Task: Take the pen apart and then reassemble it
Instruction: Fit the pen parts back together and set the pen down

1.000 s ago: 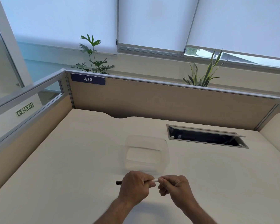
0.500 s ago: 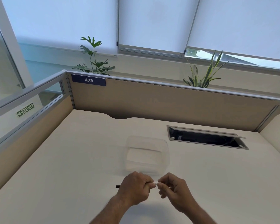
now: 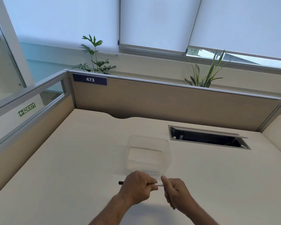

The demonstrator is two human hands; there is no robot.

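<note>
Left hand (image 3: 137, 186) fisted round pen (image 3: 159, 184); right hand (image 3: 174, 190) pinching white end, probably. Sudden release could fling part past clear tub (image 3: 148, 154).

- I see a pale cream worktop (image 3: 75, 168), bare over most of its surface.
- A clear plastic container (image 3: 148, 154) sits on it near the middle, open at the top.
- To the right I make out an open cable hatch (image 3: 208, 138), dark inside, its lid tilted up.
- A tan partition (image 3: 169, 104) closes off the back, with a blue label (image 3: 90, 79) reading 473.
- Two green plants (image 3: 94, 57) (image 3: 204, 73) rise behind it, under lowered roller blinds (image 3: 152, 21).
- At left, I read a green EXIT sign (image 3: 26, 109).
</note>
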